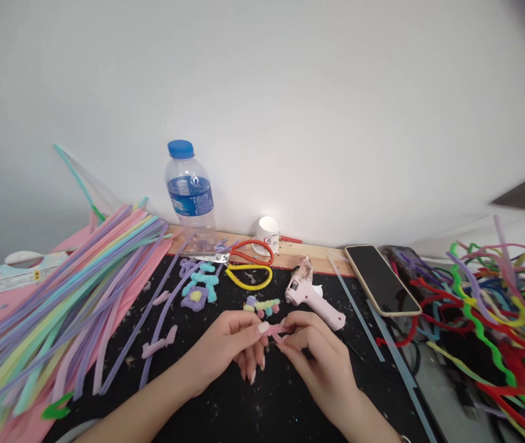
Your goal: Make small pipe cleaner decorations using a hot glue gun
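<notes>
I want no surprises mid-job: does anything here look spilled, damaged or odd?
The glue gun lies on its side, its front end looking crusted. Pale scraps litter the black surface; the fuzzy stems at right are tangled. No spill shows.

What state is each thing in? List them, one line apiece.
Bottle: upright, capped.
Paper cup: upright, open-topped.
Scissors: lying down, not in hand.
Glue gun: lying on its side; power cannot be told.
Light-framed phone: face up, screen dark.
Pastel stems: mostly straight, fanned out.
Bright stems: bent, tangled.
Pink piece: pinched by left hand and right hand.
</notes>
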Tool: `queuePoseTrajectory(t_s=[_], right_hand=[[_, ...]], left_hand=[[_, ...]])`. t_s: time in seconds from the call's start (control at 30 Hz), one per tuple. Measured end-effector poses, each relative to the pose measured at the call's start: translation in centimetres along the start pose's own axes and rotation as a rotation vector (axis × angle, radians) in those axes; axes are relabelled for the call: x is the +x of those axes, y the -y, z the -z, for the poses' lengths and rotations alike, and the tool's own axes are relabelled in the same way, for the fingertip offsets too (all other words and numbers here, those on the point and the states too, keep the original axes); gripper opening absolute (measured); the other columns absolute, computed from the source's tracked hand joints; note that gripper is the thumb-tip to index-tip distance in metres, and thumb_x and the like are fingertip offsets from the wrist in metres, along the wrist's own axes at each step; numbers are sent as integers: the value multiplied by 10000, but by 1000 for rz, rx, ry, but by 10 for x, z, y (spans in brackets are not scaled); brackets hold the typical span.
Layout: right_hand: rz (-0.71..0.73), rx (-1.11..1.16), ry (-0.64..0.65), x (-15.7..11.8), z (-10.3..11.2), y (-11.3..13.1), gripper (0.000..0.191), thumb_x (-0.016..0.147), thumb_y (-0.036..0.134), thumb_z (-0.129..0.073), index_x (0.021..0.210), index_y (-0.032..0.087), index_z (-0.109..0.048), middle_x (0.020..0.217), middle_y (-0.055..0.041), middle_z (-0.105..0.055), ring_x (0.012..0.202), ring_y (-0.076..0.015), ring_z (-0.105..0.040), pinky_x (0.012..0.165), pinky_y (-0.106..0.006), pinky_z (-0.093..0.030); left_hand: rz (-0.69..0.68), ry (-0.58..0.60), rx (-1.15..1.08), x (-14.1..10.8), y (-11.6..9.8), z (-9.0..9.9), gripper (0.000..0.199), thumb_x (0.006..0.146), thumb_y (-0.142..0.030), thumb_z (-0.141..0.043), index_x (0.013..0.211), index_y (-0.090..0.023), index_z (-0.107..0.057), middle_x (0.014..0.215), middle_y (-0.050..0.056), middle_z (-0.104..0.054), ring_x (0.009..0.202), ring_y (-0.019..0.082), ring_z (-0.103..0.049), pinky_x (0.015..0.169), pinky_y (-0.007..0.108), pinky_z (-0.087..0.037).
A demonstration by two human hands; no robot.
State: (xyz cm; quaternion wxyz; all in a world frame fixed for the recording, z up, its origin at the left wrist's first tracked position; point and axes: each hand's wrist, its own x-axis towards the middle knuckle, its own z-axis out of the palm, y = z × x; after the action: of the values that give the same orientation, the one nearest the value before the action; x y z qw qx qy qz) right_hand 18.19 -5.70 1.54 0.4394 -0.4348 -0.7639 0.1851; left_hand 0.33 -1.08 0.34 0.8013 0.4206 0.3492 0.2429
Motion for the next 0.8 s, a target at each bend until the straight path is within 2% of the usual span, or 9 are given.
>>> queuePoseTrajectory(t_s=[0.4,0.8], right_hand=[[-2,-83,-53,0,-2,-1,153,790,54,-608,729,179,-543,934,-74,-569,853,-175,-591,718,-294,-516],[-39,-69,-71,-1,-3,-2,150,791,75,-614,702,178,-551,905,-71,-575,826,-176,-597,684,-292,-516]], left_hand=[[-108,-41,203,-1,3,0,323,857,-395,-524,698,-117,-568,555,0,-590,390,76,-529,399,164,-392],[-263,-167,554,-8,-3,-7,313,883,-344,-472,667,-142,-574,581,-5,-580,430,86,-521,460,185,-427]])
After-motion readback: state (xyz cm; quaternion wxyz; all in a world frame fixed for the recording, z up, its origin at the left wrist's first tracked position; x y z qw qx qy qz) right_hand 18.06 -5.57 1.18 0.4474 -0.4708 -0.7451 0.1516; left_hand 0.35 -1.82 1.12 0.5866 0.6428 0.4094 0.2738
